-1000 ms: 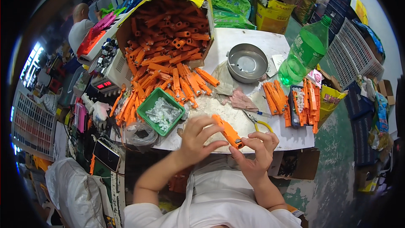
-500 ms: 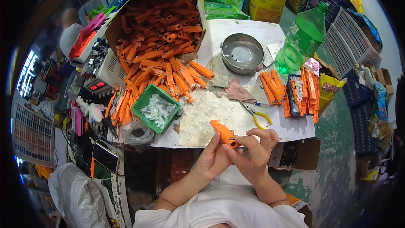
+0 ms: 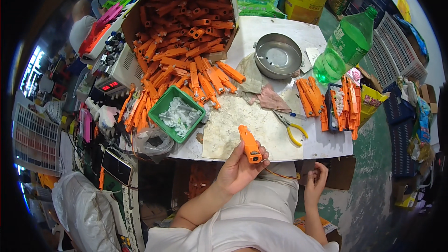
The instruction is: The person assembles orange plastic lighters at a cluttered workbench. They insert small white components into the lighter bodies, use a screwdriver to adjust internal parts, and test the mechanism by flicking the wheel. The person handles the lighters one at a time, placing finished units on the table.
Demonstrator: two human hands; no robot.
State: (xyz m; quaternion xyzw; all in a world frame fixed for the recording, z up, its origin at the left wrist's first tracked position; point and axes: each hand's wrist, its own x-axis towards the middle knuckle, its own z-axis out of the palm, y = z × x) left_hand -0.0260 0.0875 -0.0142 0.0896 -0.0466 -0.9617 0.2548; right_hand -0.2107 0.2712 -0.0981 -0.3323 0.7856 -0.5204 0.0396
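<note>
My left hand [image 3: 239, 173] holds an orange plastic casing [image 3: 249, 143] upright just off the table's front edge, its dark-holed end toward me. Thumb and fingers wrap its sides. Away from it, low on the right, my right hand [image 3: 316, 183] hangs beside a cardboard box [image 3: 339, 173] below the tabletop. Its fingers are loosely bent and apart, with nothing visible in them. A thin orange cord [image 3: 280, 174] runs across my lap toward that hand. On the table near the casing lie yellow-handled pliers [image 3: 295, 135] and a green tray [image 3: 161, 120] of small clear plastic pieces.
A large box [image 3: 235, 4] spills many orange casings [image 3: 196, 79] onto the table. Further right stand a metal bowl [image 3: 279, 72], a green bottle [image 3: 345, 42] and more orange casings [image 3: 310, 95] beside a dark tray. Cloths [image 3: 273, 98] lie mid-table; a phone [image 3: 116, 168] rests at left.
My right hand has left the casing and dropped down to the right, beside the box below the table. My left hand keeps the casing. The whole view has shifted slightly.
</note>
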